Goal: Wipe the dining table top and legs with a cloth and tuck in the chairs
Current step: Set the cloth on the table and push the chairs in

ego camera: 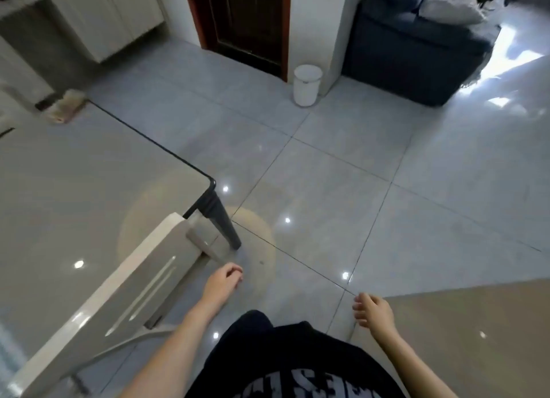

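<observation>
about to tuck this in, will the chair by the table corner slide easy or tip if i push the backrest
The chair probably slides easily: the tiled floor looks glossy. Pushing high on its tall backrest might tilt it. It seems rigid, not floppy.

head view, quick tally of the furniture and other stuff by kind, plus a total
dining table: 1
chair: 1
sofa: 1
pillow: 1
white bin: 1
cloth on the table's far edge: 1
cabinet: 1
hands, left hand and right hand, both empty: 2
total: 9
</observation>
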Action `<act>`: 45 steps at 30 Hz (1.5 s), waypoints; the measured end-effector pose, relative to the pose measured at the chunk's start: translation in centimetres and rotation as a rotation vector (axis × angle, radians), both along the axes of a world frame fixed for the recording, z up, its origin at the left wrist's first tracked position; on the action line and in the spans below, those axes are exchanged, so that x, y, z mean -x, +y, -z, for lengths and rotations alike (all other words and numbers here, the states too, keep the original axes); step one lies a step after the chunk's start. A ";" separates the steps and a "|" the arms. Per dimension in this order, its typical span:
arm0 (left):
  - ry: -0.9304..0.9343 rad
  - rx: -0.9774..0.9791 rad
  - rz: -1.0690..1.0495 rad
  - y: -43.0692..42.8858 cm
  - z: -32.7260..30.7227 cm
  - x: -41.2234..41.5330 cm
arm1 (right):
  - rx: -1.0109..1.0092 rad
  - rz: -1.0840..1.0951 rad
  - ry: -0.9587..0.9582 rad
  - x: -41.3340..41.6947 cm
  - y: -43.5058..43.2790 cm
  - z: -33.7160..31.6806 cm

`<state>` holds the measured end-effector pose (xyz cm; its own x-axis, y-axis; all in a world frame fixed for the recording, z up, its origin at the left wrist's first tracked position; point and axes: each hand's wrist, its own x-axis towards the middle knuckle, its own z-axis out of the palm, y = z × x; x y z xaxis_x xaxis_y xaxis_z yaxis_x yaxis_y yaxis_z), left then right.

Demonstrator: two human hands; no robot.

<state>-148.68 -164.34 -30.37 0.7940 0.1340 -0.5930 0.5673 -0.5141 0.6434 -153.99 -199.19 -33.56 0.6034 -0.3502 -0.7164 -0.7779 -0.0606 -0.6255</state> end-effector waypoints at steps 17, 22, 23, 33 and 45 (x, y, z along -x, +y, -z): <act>0.242 0.122 -0.392 -3.3 5.4 -12.3 | -0.015 -0.060 0.009 -23.7 -6.7 1.7; 0.189 0.146 -0.357 -5.7 4.4 -25.5 | 0.050 -0.043 0.009 -34.1 -9.7 0.6; 0.170 0.136 -0.343 -6.2 3.8 -28.2 | 0.060 -0.035 0.002 -36.1 -10.4 0.3; 0.033 0.177 -0.367 -11.9 2.4 -48.1 | 0.061 0.006 0.046 -53.9 -18.3 0.3; 0.117 0.168 -1.103 -16.9 2.0 -52.6 | 0.072 -0.627 -0.005 -88.2 -12.0 -0.8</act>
<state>-96.09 -181.24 -32.34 0.2280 0.6409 -0.7329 0.7204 0.3954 0.5699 -65.82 -211.20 -32.80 0.7131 0.0238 -0.7007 -0.5778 -0.5461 -0.6066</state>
